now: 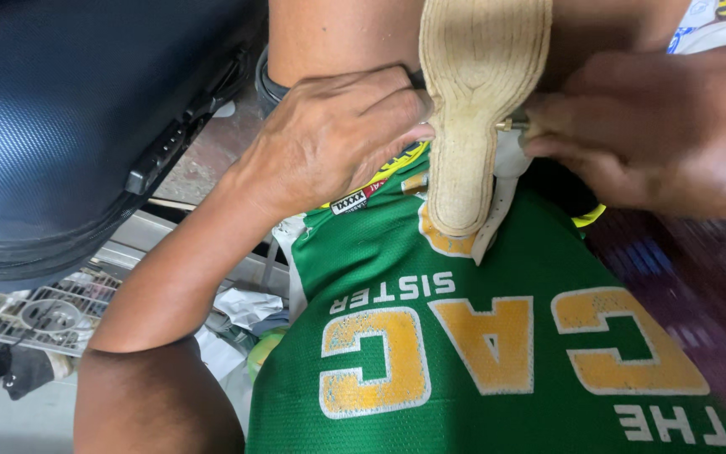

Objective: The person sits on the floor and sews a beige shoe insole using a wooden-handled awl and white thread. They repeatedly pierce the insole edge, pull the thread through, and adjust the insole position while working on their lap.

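Upper left: I see a dark blue suitcase [69, 126].
Left hand [329, 134]: my fingers grasp the woven sole [472, 109] at centre top.
Right hand [657, 134]: fingers clenched on a small metal tool [512, 124] against the sole's right edge.
Below: green jersey [481, 336].

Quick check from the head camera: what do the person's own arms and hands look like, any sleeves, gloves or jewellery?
Both are bare. The left hand and its forearm show no glove, sleeve, ring or watch. The right hand is blurred but also ungloved, with no sleeve in view. The person wears a green mesh jersey with yellow lettering.
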